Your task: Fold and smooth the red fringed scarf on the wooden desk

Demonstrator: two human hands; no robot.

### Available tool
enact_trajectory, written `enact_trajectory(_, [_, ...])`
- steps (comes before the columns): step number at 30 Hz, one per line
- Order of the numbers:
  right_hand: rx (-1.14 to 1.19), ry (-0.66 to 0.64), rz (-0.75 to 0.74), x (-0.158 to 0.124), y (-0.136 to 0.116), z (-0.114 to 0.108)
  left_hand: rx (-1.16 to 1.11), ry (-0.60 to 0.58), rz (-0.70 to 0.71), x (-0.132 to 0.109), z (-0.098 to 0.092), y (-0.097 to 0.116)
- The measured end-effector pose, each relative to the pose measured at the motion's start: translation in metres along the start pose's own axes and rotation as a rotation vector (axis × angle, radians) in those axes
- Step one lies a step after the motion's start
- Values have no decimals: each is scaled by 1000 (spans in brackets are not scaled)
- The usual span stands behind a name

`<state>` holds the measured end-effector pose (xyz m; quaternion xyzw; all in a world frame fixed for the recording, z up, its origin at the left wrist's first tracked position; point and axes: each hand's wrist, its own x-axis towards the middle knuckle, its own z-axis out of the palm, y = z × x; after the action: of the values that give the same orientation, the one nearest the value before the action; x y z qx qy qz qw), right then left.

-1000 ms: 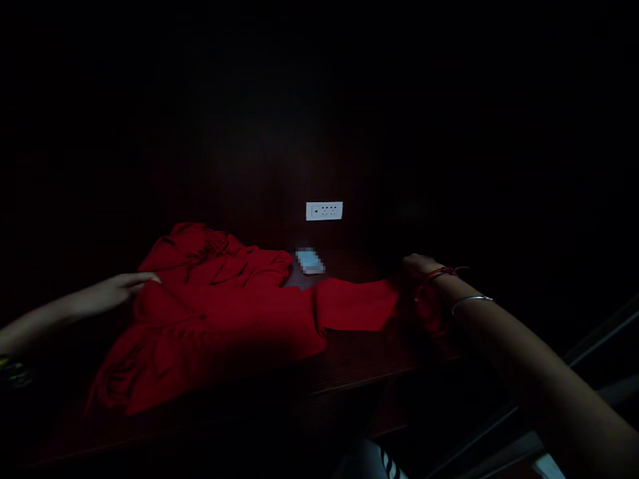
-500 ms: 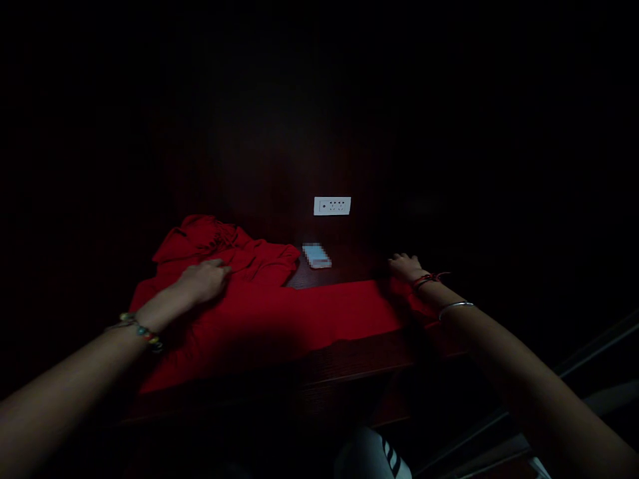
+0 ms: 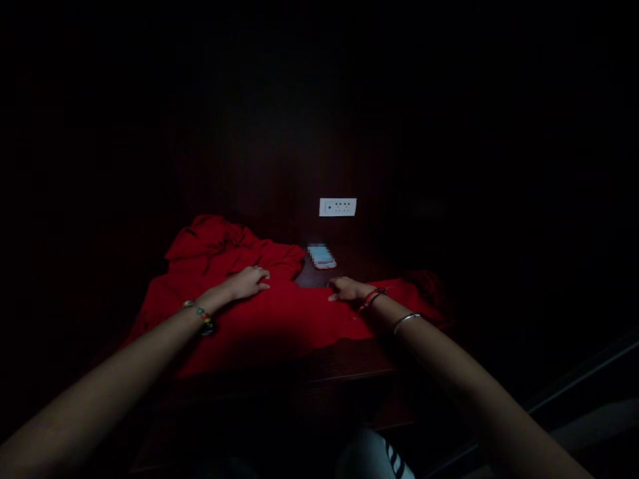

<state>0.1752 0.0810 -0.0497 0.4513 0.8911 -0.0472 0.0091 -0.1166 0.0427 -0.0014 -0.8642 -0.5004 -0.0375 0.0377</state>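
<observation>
A red fringed scarf (image 3: 299, 316) lies across the dark wooden surface, spread in a long strip towards me and heaped in folds at the back left. Over its left middle rests my left hand (image 3: 248, 283), palm down, thumb and fingers apart. My right hand (image 3: 345, 289) is on the strip's far edge, right of centre, with a gap between thumb and fingertips. Neither hand shows cloth clearly gripped. At the right end the scarf looks rumpled, partly lost in the dark. Just beyond my right hand lies a phone (image 3: 322, 257) with its screen lit and blurred out.
A white wall socket (image 3: 338, 207) sits on the dark back panel above the phone. The wooden front edge (image 3: 349, 366) runs below the scarf. A pale, dark-striped piece of clothing (image 3: 374, 456) shows at the bottom. Most surroundings are too dark to make out.
Both hands have moved inward, the left to the right and the right well to the left. The scarf's right end is now uncovered. The view has shifted slightly.
</observation>
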Motion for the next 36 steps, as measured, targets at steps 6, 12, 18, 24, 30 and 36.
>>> enact_trajectory(6, [65,113,-59,-20,24,-21,282,-124,-408,-50,-70,-46])
enact_trajectory(12, [289,193,-17,-36,45,-47,624,-81,-881,-87,-118,-73])
enact_trajectory(18, [199,34,-26,-27,28,-24,185,-155,-526,-78,-29,13])
enact_trajectory(24, [3,-54,1,-23,22,-7,172,48,-438,-97,17,14])
enact_trajectory(30, [2,-22,16,-24,22,-13,198,91,-413,-103,0,7])
enact_trajectory(36, [-49,-23,27,-29,14,-15,65,54,-628,-76,22,66])
